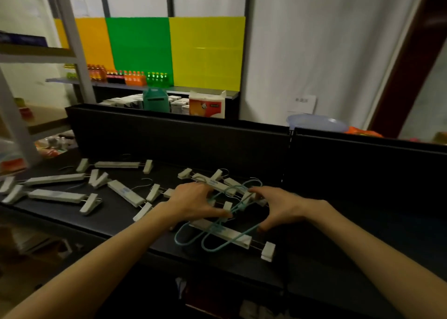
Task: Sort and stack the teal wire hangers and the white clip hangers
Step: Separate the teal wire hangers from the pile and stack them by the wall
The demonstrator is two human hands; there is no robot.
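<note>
Teal wire hangers lie overlapped in the middle of the black table, on top of a white clip hanger. My left hand grips their left side, thumb and fingers curled round the wire. At their right side, my right hand pinches the wire between thumb and curled fingers. Several more white clip hangers are scattered over the left half of the table, and a few lie just behind my hands.
A tall black back panel borders the table's far side. Behind it stand shelves with bottles, a teal box, a tissue pack and a blue basin. A grey metal rack rises at the left.
</note>
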